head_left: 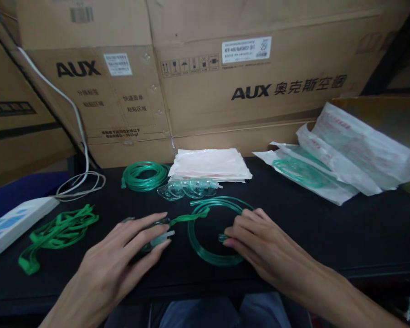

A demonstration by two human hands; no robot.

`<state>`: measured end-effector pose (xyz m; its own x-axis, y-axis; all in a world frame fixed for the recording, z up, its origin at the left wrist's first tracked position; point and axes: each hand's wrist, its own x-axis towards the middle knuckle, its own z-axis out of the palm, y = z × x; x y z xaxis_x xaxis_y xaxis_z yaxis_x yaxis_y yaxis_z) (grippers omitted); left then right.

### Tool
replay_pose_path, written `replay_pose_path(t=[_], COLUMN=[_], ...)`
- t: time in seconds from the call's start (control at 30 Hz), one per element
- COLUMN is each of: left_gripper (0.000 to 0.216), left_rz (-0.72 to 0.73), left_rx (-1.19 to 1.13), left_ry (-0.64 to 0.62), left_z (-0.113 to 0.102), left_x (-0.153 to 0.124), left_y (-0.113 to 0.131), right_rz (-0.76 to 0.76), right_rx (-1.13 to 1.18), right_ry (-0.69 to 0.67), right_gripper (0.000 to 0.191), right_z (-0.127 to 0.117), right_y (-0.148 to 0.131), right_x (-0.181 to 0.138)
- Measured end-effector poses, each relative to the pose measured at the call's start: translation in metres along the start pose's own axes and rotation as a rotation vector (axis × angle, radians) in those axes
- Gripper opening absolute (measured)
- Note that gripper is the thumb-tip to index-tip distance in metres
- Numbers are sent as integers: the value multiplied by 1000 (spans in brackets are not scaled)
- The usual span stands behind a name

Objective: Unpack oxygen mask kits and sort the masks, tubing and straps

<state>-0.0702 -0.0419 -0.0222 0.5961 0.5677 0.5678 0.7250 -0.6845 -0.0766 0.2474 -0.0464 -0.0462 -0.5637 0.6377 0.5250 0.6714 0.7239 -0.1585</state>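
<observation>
My left hand [130, 248] rests flat on a clear mask [159, 239] with a green strap [187, 217] on the black table [310, 228]. My right hand [256, 237] lies on the right side of a coil of green tubing [205, 253], fingertips pinching the tube end near the coil's inner edge. The strap runs from the mask to the top of the coil. Both hands sit near the table's front edge.
A second green tubing coil [144, 176], several clear masks [184, 189] and a stack of empty bags [210, 165] lie behind. Loose green straps [59, 230] and a power strip [13, 223] sit left. Sealed bags [335, 159] lie right. Cardboard boxes [246, 82] wall the back.
</observation>
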Motion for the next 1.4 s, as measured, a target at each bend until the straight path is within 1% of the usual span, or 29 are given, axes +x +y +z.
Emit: replay_pose_path(t=[0.1,0.2,0.27,0.33,0.37,0.4,0.47,0.53,0.6,0.73,0.8,0.87,0.9,1.0,1.1,1.2,1.3,1.4], left_gripper=[33,39,43,36,31,28,27,27,30,42,46,51,50,36,29,22,14,9], left_rz=[-26,-48,-64,-74,-74,-70,-75,-105,-118,-101,-135,-170,-192,-255,-290,-292,-330,-392], left_rx=[85,136,134,109,91,73,47,52,83,139,133,98,77,39,24,-71,-204,-266], left_ry=[-49,-72,-48,-34,-48,-79,-186,-299,-356,-355,-384,-416,-425,-437,-391,-311,-306,-314], left_z=[-1,-3,-3,-1,1,4,11,21,33,53,56,54,52,46,44,45,47,48], left_x=[-2,4,13,27,36,45,65,80,87,83,79,78,79,85,87,81,76,78], left_y=[-2,2,10,21,26,31,40,45,46,43,43,45,47,54,56,50,44,41], right_rz=[24,10,-40,-79,-91,-104,-122,-129,-127,-133,-139,-137,-129,-108,-104,-99,-94,-103], right_rx=[-15,-53,-93,-103,-96,-88,-79,-98,-128,-225,-305,-376,-401,-428,-418,-393,-352,-319], right_ry=[-1,-10,-21,3,25,58,131,213,295,386,403,405,404,404,383,356,317,296], right_gripper=[15,28,38,39,37,33,27,28,30,36,41,44,43,41,37,34,31,31], right_z=[-4,-7,-5,1,4,7,13,16,19,24,28,31,33,36,36,32,28,25], right_y=[-4,-7,-9,-11,-12,-13,-17,-21,-24,-27,-27,-26,-26,-26,-26,-27,-28,-28], right_x=[-4,-9,-13,-14,-14,-13,-11,-8,-7,-13,-19,-26,-29,-36,-40,-41,-42,-42])
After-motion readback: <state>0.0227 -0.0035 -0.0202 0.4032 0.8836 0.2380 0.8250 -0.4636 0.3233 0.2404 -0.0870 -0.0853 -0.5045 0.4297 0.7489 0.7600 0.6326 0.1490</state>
